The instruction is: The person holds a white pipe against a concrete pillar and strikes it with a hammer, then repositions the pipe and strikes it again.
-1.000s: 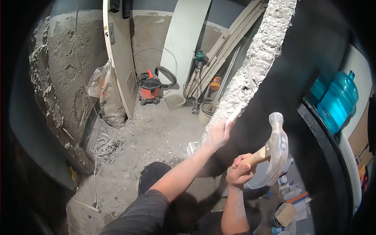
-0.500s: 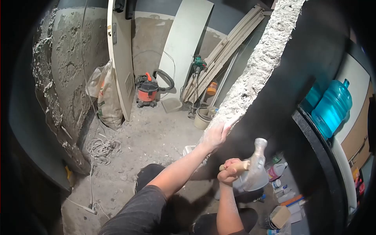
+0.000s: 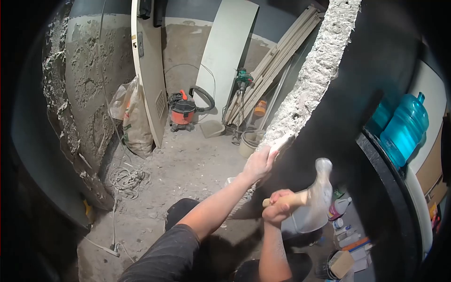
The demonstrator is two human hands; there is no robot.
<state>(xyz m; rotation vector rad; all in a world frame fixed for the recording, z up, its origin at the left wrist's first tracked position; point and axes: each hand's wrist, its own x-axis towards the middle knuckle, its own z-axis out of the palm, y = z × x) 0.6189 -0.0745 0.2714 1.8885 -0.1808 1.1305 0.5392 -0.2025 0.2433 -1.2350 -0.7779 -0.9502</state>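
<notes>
My right hand (image 3: 278,207) is closed around the wooden handle of a hammer (image 3: 300,199). Its dusty, slightly blurred head stands up to the right, in front of the dark wall face. Up and to the left of it, my left hand (image 3: 258,165) grips a pale, dust-coated tool like a chisel (image 3: 283,140), its far end against the broken edge of the wall. That rough white wall edge (image 3: 315,75) rises diagonally to the top of the view. Behind the hammer head is a whitish translucent tub (image 3: 307,221).
A red and black vacuum (image 3: 182,113), a bucket (image 3: 249,143) and leaning boards (image 3: 277,61) stand beyond the wall edge. Coiled cable (image 3: 130,181) lies on the dusty floor at left. Bottles (image 3: 339,207) and a blue water jug (image 3: 405,129) are at right.
The hammer head has moved slightly up and right. My left hand stays at the wall edge, and more of the pale tool shows. The whole view has shifted a little.
</notes>
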